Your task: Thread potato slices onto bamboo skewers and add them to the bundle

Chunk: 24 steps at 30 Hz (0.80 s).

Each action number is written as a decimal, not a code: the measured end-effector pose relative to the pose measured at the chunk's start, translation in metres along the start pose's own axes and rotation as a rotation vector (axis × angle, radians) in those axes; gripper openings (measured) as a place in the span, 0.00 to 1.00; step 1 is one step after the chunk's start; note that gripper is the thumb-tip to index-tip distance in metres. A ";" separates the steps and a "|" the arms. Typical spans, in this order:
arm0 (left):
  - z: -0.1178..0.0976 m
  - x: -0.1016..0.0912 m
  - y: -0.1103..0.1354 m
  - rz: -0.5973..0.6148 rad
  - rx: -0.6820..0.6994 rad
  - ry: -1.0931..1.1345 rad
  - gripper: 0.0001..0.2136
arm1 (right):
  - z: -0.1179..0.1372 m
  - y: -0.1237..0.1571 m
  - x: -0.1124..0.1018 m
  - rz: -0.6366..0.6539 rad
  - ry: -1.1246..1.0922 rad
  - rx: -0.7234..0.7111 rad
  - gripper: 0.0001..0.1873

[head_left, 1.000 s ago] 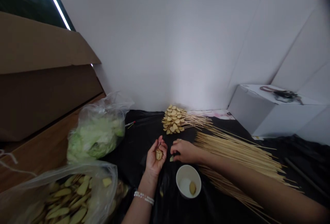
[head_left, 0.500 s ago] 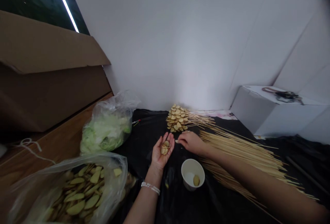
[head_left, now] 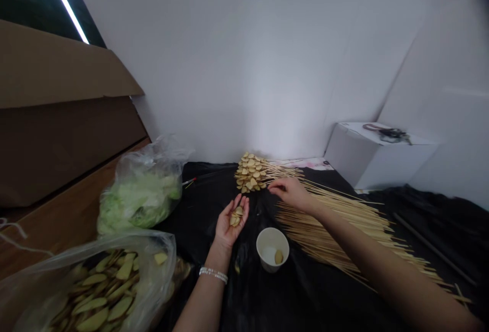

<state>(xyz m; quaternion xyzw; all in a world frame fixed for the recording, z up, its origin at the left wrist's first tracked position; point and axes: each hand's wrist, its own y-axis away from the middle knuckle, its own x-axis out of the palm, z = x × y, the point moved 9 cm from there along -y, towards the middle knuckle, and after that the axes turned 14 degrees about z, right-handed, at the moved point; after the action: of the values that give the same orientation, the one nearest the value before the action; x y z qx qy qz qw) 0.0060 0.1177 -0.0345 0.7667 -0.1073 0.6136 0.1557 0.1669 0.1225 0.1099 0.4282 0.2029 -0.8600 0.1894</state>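
Observation:
My left hand (head_left: 230, 222) is palm up and cupped, with a small heap of potato slices (head_left: 236, 216) in it. Fingers bent together, my right hand (head_left: 291, 192) hovers by the near edge of the bamboo skewers (head_left: 336, 220); what its fingertips hold, if anything, I cannot make out. Just beyond both hands lies a pile of skewered potato slices (head_left: 250, 171), their sticks pointing right. A white paper cup (head_left: 263, 263) stands below the right hand, one slice inside it.
An open clear bag of potato slices (head_left: 95, 291) lies at the lower left. Behind it sits a tied bag of pale green leaves (head_left: 141, 194). A cardboard box (head_left: 69, 143) is at the left, a white box (head_left: 355, 154) at the right. Black plastic sheeting (head_left: 305, 301) covers the surface.
My right hand has moved away from my left hand, toward the skewers. The pale slice at its fingertips no longer shows. The whole view has shifted to the right.

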 end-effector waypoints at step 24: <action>0.007 0.020 0.003 0.150 -0.086 -0.126 0.28 | -0.158 0.119 -0.038 -0.320 0.285 0.468 0.13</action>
<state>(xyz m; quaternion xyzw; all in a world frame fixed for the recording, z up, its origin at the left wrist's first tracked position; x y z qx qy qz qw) 0.0157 0.1132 -0.0159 0.7861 -0.2002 0.5689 0.1352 0.3513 0.1084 0.0316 0.5388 0.0890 -0.8337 -0.0822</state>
